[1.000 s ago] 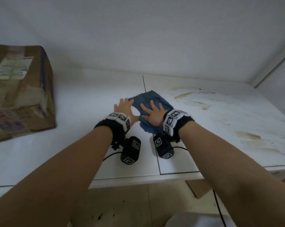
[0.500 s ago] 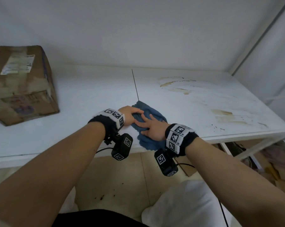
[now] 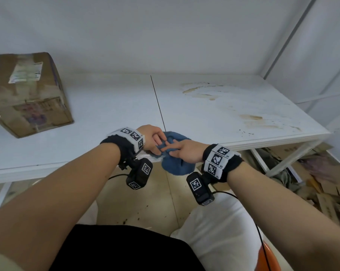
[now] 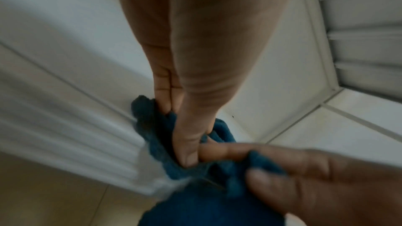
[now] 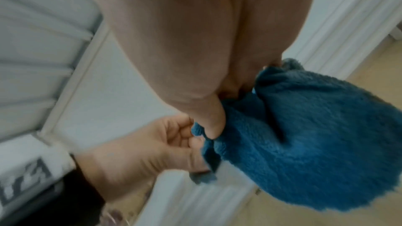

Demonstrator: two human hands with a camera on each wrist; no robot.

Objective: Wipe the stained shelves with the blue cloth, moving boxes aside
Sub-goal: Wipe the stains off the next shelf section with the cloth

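Observation:
The blue cloth [image 3: 175,165] is bunched at the front edge of the white shelf [image 3: 106,118], and part of it hangs below the edge. My left hand [image 3: 155,138] pinches the cloth [image 4: 165,143] from the left. My right hand [image 3: 181,149] grips the same bundle [image 5: 304,143] from the right, fingers touching the left hand's. Brown stains [image 3: 200,90] mark the right half of the shelf, with more stains [image 3: 257,120] near its right front corner. A worn cardboard box [image 3: 28,90] stands at the far left of the shelf.
A dark seam [image 3: 157,100] divides the shelf into two panels. White walls close in the back and right side. Below the shelf are beige floor tiles [image 3: 141,204], and flattened cardboard and clutter [image 3: 317,173] lie under its right end.
Both hands have pulled the cloth from the middle of the shelf back to the front edge and gathered it from flat into a bunch. The view has moved back.

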